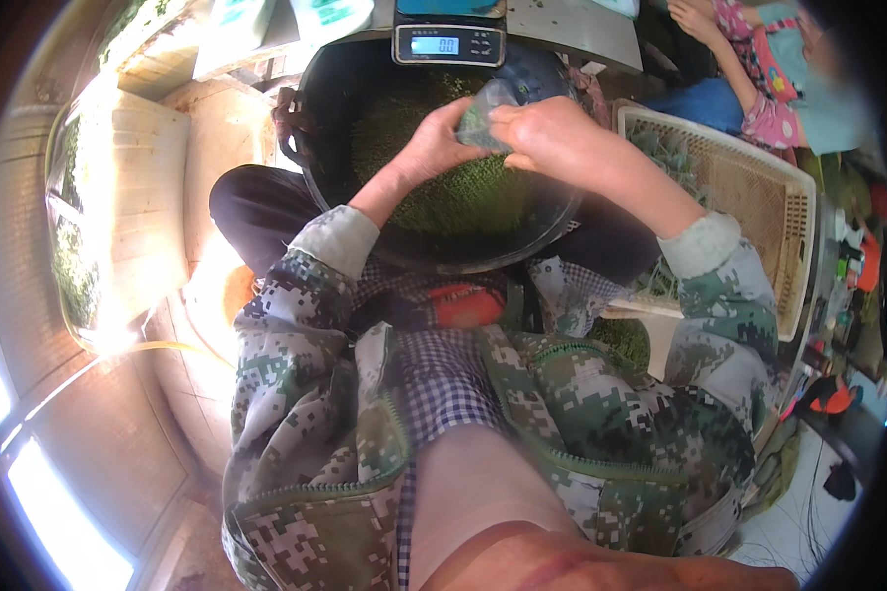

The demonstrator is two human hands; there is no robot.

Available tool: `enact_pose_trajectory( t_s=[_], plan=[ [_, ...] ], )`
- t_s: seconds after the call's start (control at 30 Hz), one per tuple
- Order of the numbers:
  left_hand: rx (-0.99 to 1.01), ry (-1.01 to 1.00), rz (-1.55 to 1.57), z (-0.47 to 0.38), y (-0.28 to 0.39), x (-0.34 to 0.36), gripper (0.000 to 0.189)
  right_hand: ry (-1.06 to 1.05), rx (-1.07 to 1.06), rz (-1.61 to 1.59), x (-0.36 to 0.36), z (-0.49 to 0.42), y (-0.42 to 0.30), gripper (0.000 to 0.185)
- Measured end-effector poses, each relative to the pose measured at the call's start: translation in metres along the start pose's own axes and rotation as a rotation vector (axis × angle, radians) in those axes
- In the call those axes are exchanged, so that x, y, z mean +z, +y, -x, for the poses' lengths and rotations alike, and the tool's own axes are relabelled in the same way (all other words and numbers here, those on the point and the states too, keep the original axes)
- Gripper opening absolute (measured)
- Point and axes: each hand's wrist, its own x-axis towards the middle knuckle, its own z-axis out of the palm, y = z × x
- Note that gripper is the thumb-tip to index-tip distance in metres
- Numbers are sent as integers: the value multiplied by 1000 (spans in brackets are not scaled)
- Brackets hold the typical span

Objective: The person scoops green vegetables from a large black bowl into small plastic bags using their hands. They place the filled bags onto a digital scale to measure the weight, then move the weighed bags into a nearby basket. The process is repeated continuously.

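Both of my hands are above a large black tub that holds a heap of small green plant matter, perhaps peppercorns or buds. My left hand grips one side of a small clear plastic bag with some green stuff in it. The fingers of my right hand are closed on the bag's other side; their tips are partly blurred. Beyond the tub's far rim, a digital scale has its display lit, reading zero.
At the right stands a cream plastic crate with filled clear bags in it. Another person sits at the upper right. White and green packs lie on the board beyond the tub. A yellow cable runs at the left.
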Motion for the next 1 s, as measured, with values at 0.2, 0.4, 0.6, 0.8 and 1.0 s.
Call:
enact_pose_trajectory(
  t_s=[0.2, 0.4, 0.6, 0.8, 1.0],
  plan=[
    [11, -29, 84, 9, 7, 10, 70, -15, 62, -158, 2, 22, -17, 33],
    [72, -197, -257, 1, 40, 15, 64, 39, 182, -304, 33, 37, -21, 40],
    [-104, -192, -4, 1, 28, -1, 44, 814, 341, -211, 21, 72, -31, 37],
    [43, -405, -193, -41, 85, 60, 69, 1002, 912, -362, 71, 172, -8, 16],
    [-139, -296, -173, -24, 26, 15, 60, 1048, 1594, 247, 179, 375, 98, 18]
  ],
)
